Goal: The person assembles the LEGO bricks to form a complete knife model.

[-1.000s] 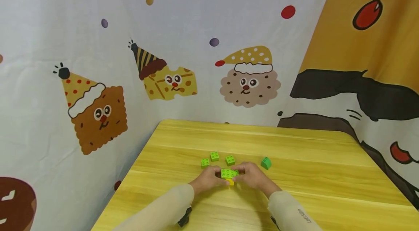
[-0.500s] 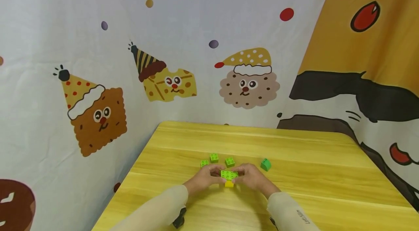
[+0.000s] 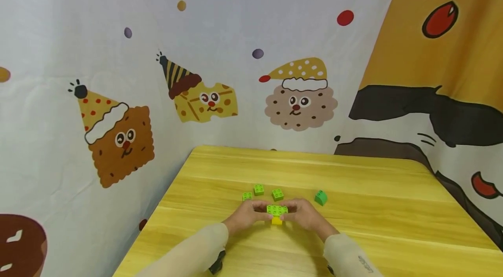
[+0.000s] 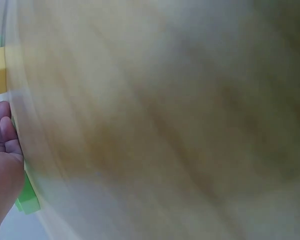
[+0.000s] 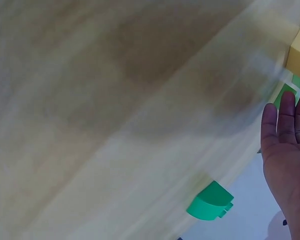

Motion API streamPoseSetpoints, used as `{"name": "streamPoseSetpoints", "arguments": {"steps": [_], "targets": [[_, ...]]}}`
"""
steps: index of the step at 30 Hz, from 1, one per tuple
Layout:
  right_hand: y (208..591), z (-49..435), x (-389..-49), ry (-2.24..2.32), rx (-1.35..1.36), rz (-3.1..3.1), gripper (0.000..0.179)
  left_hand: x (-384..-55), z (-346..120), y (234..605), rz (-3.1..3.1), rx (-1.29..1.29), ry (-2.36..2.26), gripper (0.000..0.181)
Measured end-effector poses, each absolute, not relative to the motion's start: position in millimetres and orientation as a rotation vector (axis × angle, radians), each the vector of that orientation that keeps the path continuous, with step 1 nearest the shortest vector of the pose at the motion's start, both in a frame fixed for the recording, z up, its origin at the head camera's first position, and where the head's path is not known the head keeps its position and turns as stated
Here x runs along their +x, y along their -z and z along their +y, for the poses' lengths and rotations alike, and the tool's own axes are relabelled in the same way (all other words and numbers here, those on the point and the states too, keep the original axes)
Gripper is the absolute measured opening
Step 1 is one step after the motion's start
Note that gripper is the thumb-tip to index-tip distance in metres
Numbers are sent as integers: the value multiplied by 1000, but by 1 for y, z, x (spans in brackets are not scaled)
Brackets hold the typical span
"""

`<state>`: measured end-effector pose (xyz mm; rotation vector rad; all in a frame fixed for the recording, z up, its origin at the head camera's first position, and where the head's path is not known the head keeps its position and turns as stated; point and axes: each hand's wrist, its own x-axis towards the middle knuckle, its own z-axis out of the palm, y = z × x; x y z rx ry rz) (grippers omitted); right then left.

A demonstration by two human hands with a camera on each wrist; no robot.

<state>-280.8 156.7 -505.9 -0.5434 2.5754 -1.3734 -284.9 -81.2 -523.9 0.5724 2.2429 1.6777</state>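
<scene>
Lime block (image 3: 277,210) pinched by left hand (image 3: 246,216) and right hand (image 3: 307,215), yellow block (image 3: 277,220) seen beneath. Curved green block (image 3: 321,198) placed on table (image 3: 377,189), far right of hands.

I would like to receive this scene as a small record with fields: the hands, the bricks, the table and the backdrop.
Left hand: holds left end of long brick
Right hand: holds its right end
Long brick: lime
Yellow brick: under long brick; whether joined is unclear
Small bricks: three, lime, beyond the hands
Curved brick: darker green, right of small bricks
Table: wood-grained
Backdrop: printed cartoon faces
</scene>
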Motion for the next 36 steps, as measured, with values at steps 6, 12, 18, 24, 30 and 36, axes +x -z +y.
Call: {"name": "streamPoseSetpoints", "arguments": {"steps": [6,12,18,24,30,36], "targets": [[511,157,-281,1420,-515,2590,39,-287,-79,521,2274,528,-1668,29],[517,161,-277,1516,-468,2571,37,-289,-76,521,2293,528,-1652,27],[517,165,-273,1628,-416,2499,39,-288,-74,520,2265,557,-1670,24],[519,166,-270,1656,-385,2433,42,-286,-73,519,2297,563,-1635,22],[527,169,-266,1696,-270,2384,50,-278,-70,520,2304,557,-1655,28],[527,169,-267,1697,-217,2377,51,-282,-88,511,2294,531,-1697,47]]}}
